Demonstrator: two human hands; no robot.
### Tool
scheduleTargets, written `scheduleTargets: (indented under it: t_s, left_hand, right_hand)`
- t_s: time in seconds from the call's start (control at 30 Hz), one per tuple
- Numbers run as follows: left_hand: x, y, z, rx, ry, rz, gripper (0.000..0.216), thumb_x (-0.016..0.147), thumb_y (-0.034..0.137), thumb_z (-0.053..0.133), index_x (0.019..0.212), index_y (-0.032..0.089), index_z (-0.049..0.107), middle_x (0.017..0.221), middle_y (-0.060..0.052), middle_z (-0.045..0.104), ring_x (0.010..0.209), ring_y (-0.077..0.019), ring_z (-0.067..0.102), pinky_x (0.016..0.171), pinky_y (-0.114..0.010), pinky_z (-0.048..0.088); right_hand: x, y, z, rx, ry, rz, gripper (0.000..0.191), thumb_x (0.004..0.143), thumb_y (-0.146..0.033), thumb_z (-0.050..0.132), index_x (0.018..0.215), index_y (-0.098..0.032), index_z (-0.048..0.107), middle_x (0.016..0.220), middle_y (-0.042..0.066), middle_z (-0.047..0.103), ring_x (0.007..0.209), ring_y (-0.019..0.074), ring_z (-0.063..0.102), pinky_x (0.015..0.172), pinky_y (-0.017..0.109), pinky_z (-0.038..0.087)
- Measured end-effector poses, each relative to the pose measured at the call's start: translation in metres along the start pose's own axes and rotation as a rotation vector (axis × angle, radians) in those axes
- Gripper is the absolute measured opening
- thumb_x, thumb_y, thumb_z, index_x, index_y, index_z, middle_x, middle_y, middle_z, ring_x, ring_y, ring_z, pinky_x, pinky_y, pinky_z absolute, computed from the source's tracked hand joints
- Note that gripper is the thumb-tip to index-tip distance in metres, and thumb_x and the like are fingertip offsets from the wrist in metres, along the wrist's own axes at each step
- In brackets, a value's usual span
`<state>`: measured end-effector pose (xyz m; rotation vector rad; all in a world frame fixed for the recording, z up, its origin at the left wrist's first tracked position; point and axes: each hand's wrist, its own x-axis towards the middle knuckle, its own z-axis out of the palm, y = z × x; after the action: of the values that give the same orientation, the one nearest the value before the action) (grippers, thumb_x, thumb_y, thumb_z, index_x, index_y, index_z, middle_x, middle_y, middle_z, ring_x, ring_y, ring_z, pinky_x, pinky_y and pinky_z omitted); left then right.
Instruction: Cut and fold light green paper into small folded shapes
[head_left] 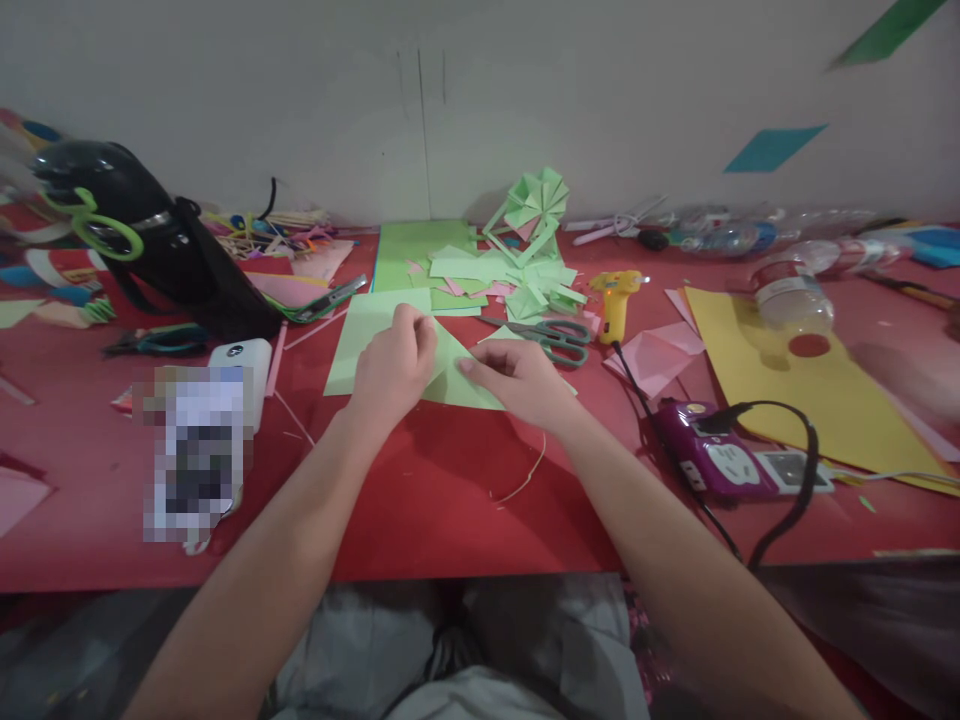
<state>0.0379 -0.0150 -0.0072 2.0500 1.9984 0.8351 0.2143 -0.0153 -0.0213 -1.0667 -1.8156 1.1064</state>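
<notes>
head cam: both hands meet on a light green sheet (450,378) lying flat on the red table (420,500), just ahead of the person at 12 o'clock, w/ one part folded into a triangle between the hands. left hand (394,365) sits on the sheet's left half, fingers curled tight, knuckles up, tips pressed down onto the paper. right hand (517,380) lies on the fold's right end, fingers narrow & close together, index tip pointing to 9 o'clock along the crease; can't tell if it pinches the edge or only presses it.

scissors (559,340) w/ grey-green handles lie just beside the right hand at 1 o'clock, touching the sheet's far corner. yellow glue gun (616,300) stands further out at 2 o'clock, its cord running back to a purple power strip (712,462) at 4 o'clock. pile of green paper cuttings (517,270) at 12 o'clock behind the sheet. pink paper (656,360) & a big yellow sheet (810,400) at 3 o'clock, w/ a plastic bottle (791,295) lying on the latter. white device (244,362) near the left hand at 9 o'clock.
</notes>
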Motion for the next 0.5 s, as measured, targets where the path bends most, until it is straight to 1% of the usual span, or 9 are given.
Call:
scheduleTargets:
  t_s: [0.17, 0.37, 0.5]
  left_hand:
    - [-0.0008, 0.0016, -0.0022, -0.006, -0.023, 0.013, 0.016, 0.100, 0.032, 0.037, 0.098, 0.022, 0.049, 0.075, -0.005, 0.061, 0.072, -0.0232, 0.062, 0.062, -0.032, 0.036]
    - [-0.0007, -0.0008, -0.0024, -0.011, -0.012, 0.055, 0.016, 0.100, 0.033, 0.037, 0.096, 0.022, 0.048, 0.074, -0.004, 0.061, 0.070, -0.0218, 0.060, 0.060, -0.031, 0.035]
    - [-0.0014, -0.0009, -0.0007, -0.038, -0.021, 0.085, 0.017, 0.100, 0.035, 0.036, 0.096, 0.022, 0.047, 0.077, -0.004, 0.062, 0.071, -0.0220, 0.061, 0.061, -0.032, 0.036]
  right_hand:
    - [0.0000, -0.0021, -0.0007, 0.035, 0.008, 0.012, 0.032, 0.089, -0.042, 0.060, 0.068, -0.017, 0.058, 0.060, -0.004, 0.039, 0.054, 0.0075, 0.028, 0.049, 0.027, 0.023]
    - [-0.0002, -0.0037, -0.0009, 0.038, 0.012, 0.016, 0.033, 0.089, -0.043, 0.060, 0.067, -0.018, 0.057, 0.060, -0.005, 0.036, 0.054, 0.0077, 0.026, 0.049, 0.027, 0.021]
    - [0.0005, -0.0054, -0.0006, 0.053, 0.036, 0.036, 0.038, 0.090, -0.045, 0.058, 0.063, -0.019, 0.051, 0.059, -0.005, 0.031, 0.054, 0.0079, 0.024, 0.049, 0.027, 0.020]
